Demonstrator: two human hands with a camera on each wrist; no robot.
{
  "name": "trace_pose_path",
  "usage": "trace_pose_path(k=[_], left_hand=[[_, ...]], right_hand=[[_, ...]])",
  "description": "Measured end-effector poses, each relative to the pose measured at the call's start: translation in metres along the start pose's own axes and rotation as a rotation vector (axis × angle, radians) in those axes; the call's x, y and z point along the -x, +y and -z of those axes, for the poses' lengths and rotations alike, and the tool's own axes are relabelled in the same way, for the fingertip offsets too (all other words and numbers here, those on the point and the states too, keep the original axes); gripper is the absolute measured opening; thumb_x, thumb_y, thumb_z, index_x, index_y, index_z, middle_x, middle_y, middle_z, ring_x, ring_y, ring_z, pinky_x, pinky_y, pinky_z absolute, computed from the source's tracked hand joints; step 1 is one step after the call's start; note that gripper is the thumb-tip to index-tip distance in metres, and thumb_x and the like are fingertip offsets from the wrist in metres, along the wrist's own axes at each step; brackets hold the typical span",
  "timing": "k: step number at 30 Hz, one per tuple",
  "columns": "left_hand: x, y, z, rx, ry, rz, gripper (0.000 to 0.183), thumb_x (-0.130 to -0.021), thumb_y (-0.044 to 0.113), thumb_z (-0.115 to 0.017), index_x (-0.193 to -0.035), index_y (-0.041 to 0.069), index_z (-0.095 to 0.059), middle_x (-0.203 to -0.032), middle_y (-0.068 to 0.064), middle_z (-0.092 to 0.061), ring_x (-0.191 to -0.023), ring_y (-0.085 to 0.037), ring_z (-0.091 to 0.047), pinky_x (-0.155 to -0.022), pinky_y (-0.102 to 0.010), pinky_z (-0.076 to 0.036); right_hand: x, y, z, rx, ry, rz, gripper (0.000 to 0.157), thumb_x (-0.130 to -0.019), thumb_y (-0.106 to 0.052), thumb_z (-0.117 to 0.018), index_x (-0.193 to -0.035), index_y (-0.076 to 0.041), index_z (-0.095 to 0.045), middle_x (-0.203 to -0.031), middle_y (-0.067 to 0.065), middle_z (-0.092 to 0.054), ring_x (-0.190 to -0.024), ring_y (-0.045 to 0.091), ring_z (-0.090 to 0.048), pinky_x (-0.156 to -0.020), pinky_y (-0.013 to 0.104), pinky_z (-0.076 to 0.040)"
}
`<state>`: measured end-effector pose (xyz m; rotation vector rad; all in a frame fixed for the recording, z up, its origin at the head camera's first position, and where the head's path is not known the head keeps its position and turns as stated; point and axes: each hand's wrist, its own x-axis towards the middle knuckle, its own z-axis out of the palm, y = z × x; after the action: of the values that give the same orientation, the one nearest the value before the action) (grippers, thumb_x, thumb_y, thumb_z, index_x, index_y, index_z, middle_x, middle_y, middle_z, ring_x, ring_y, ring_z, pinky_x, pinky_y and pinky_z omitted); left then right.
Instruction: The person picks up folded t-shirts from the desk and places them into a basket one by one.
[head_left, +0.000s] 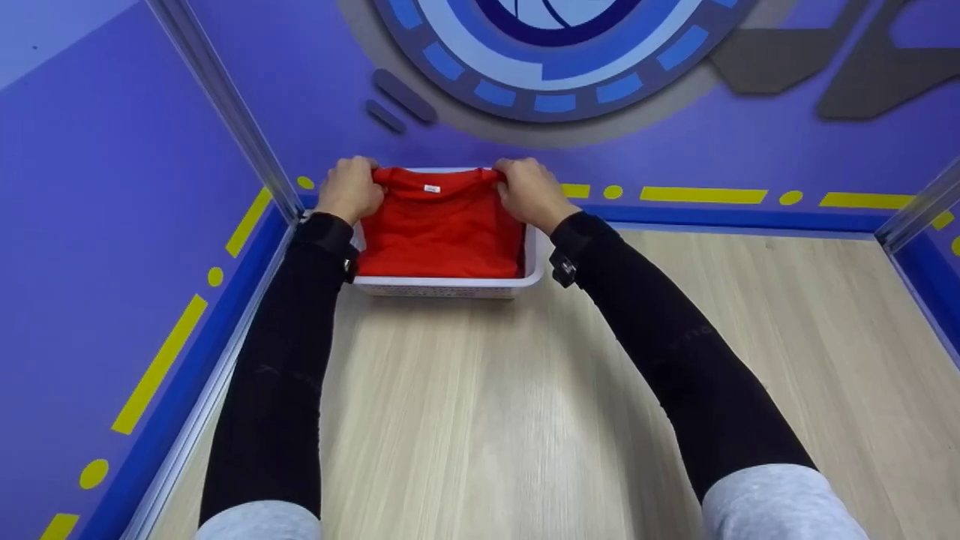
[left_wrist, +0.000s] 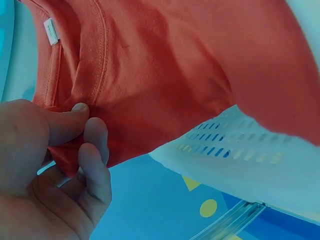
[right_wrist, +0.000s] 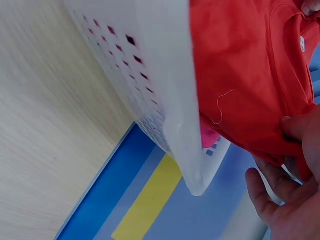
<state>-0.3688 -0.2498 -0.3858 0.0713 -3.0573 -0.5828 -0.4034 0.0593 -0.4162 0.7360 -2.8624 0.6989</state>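
Note:
A red T-shirt (head_left: pixel 442 232) with a small white neck label lies folded across the white plastic basket (head_left: pixel 450 283), its collar edge lifted at the far side. My left hand (head_left: pixel 351 189) pinches the shirt near the collar's left end; in the left wrist view the thumb (left_wrist: pixel 70 122) presses the cloth against curled fingers. At the other end my right hand (head_left: pixel 531 192) grips the opposite shoulder, thumb on top and fingers beneath, as the right wrist view shows. Inside the basket, a bit of pink cloth (right_wrist: pixel 208 136) peeks out under the shirt.
The basket stands on a light wood-grain table (head_left: pixel 465 405), close to the purple back wall (head_left: pixel 675 150). A metal corner post (head_left: pixel 232 105) and the left wall panel (head_left: pixel 112 247) rise beside my left arm. Table surface extends to the right.

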Motion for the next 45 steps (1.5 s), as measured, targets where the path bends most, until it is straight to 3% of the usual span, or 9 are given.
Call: trace_pose_path(k=[9, 17, 27, 35, 45], left_hand=[[-0.010, 0.001, -0.013, -0.006, 0.019, 0.011, 0.046, -0.100, 0.007, -0.055, -0.144, 0.007, -0.071, -0.151, -0.027, -0.066, -0.139, -0.051, -0.063, -0.114, -0.064, -0.052], [-0.020, 0.001, -0.027, -0.012, -0.035, 0.023, 0.050, -0.098, 0.004, -0.056, -0.147, 0.003, -0.068, -0.152, -0.027, -0.065, -0.139, -0.047, -0.063, -0.116, -0.058, -0.053], [-0.031, 0.003, -0.033, 0.057, 0.002, 0.068, 0.048, -0.100, 0.002, -0.057, -0.147, 0.001, -0.067, -0.150, -0.028, -0.066, -0.140, -0.045, -0.064, -0.118, -0.054, -0.053], [-0.034, 0.008, -0.042, 0.074, 0.076, 0.087, 0.040, -0.099, 0.002, -0.057, -0.135, -0.002, -0.073, -0.142, -0.030, -0.070, -0.135, -0.046, -0.067, -0.115, -0.052, -0.055], [-0.037, 0.006, -0.054, 0.078, 0.034, 0.065, 0.051, -0.101, 0.003, -0.057, -0.151, -0.002, -0.061, -0.152, -0.030, -0.064, -0.143, -0.047, -0.062, -0.121, -0.053, -0.051]], right_hand=[[-0.006, 0.005, -0.010, 0.057, 0.024, -0.019, 0.022, -0.111, -0.014, -0.057, -0.121, -0.004, -0.074, -0.120, 0.020, -0.078, -0.118, 0.043, -0.073, -0.109, 0.057, -0.055], [-0.006, 0.011, -0.016, 0.059, -0.036, -0.040, 0.029, -0.105, -0.010, -0.056, -0.128, -0.002, -0.073, -0.126, 0.022, -0.078, -0.124, 0.044, -0.071, -0.115, 0.060, -0.052], [-0.018, 0.012, -0.020, 0.110, 0.046, -0.063, 0.029, -0.106, -0.006, -0.056, -0.126, -0.003, -0.077, -0.124, 0.021, -0.080, -0.121, 0.044, -0.074, -0.110, 0.058, -0.056], [-0.021, 0.017, -0.026, 0.186, 0.089, -0.106, 0.027, -0.110, -0.012, -0.055, -0.124, -0.001, -0.075, -0.124, 0.023, -0.079, -0.123, 0.045, -0.072, -0.112, 0.059, -0.050], [-0.015, 0.030, -0.033, 0.155, 0.065, -0.130, 0.035, -0.109, -0.015, -0.062, -0.141, -0.004, -0.068, -0.137, 0.022, -0.075, -0.131, 0.046, -0.065, -0.111, 0.057, -0.037]])
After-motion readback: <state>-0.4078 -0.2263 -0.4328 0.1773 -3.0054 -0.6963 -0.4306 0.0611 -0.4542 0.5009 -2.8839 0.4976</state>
